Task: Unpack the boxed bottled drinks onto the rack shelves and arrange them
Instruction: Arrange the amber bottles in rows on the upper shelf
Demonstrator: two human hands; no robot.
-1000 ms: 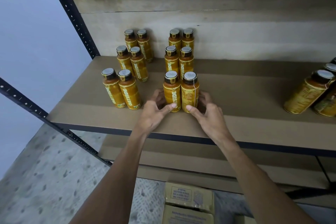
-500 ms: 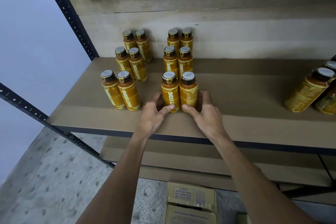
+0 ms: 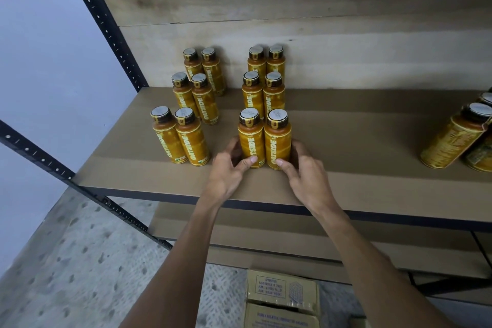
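Observation:
Two double rows of yellow bottles stand on the brown shelf (image 3: 346, 184). The front pair of the right-hand rows is the front left bottle (image 3: 251, 138) and the front right bottle (image 3: 277, 141), side by side and upright. My left hand (image 3: 229, 170) curls round the base of the front left bottle, thumb on its label. My right hand (image 3: 306, 173) curls round the base of the front right bottle in the same way. The left-hand rows' front pair (image 3: 181, 138) stands untouched a little to the left.
More yellow bottles (image 3: 458, 138) stand at the shelf's right edge. Cardboard boxes (image 3: 282, 298) sit on the floor below, in front of a lower shelf (image 3: 266, 234). A black perforated rack post (image 3: 111, 37) runs up at the left, with a diagonal brace below.
Both hands have closed in from the front onto the bases of the front pair, and the two bottles now show their labels facing forward.

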